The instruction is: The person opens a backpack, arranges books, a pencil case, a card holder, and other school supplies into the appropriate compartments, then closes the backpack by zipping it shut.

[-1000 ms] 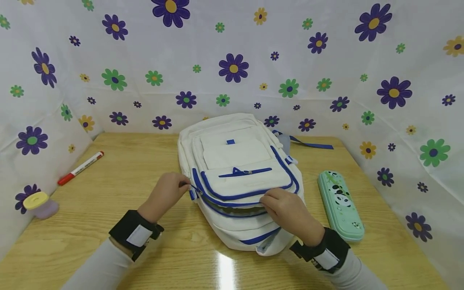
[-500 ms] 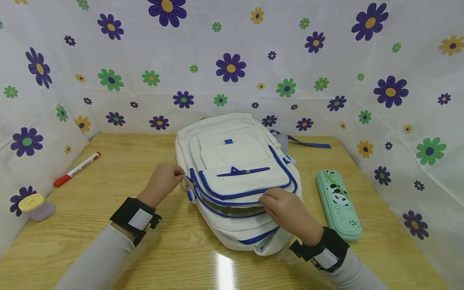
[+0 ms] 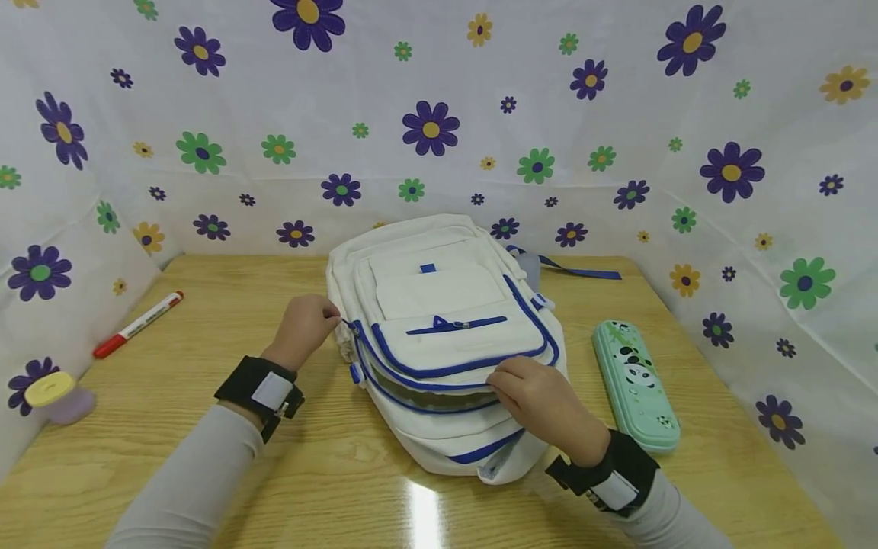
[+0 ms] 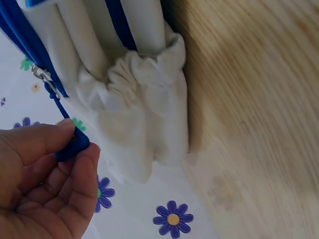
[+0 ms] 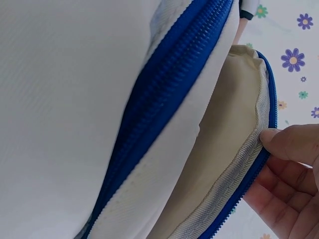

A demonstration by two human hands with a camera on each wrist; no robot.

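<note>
A white backpack [image 3: 439, 297] with blue zippers lies on the table, one compartment gaping along its near side. My left hand [image 3: 305, 329] pinches a blue zipper pull [image 4: 75, 144] between thumb and fingers at the bag's left side. The cord from that pull runs taut to a metal slider [image 4: 41, 73]. At the front, my right hand [image 3: 545, 404] pinches the blue-edged rim [image 5: 268, 142] of the opened compartment and holds it away from the bag. In the right wrist view the beige lining [image 5: 224, 114] shows inside, with nothing visible within.
A mint pencil case [image 3: 636, 385] with pandas lies right of the bag. On the left are a red-and-white marker [image 3: 139, 324] and a small yellow-and-purple item [image 3: 60, 396]. A blue strap [image 3: 583, 272] trails behind the bag. Flowered cloth [image 3: 439, 69] surrounds the table.
My left hand has drawn the zipper pull up and away along the bag's left side, and the opening gapes wider. The right hand keeps its hold on the rim. The view shifts slightly.
</note>
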